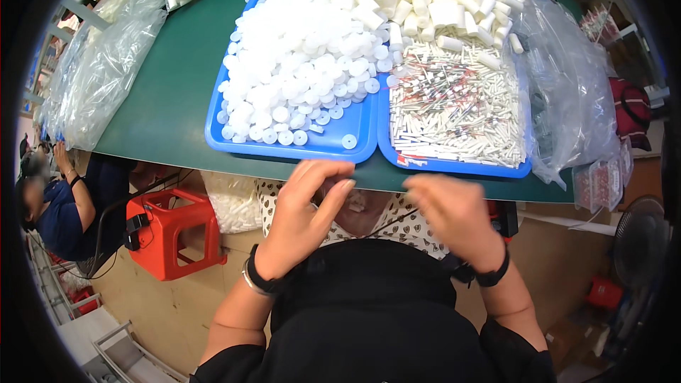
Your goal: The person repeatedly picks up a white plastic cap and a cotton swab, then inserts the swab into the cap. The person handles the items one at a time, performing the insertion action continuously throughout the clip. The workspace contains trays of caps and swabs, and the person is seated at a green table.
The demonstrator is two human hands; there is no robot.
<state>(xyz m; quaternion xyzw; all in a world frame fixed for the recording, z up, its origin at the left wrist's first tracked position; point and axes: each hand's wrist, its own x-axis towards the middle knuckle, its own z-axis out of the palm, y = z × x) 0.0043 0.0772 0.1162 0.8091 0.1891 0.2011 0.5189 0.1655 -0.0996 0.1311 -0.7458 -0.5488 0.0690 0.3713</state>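
My left hand [301,209] is just off the table's front edge, close to a blue tray [213,124] heaped with white translucent discs [298,57] that have small centre holes. Its fingers are bent, with the thumb apart from them, and nothing shows between. To the right, my right hand [454,220] is in front of a second blue tray [461,168]; motion smears its fingers, so any grip is hidden. That tray holds many thin white sticks [454,110], some with red and dark ends, and thicker white cylinders [425,3] are piled behind them.
Clear plastic bags lie on the green table [159,92] at left [113,50] and right [567,92]. Below the left side stand a red stool [174,234] and a filled bag [233,202]. Another person [78,202] sits at far left. A fan [640,234] stands at right.
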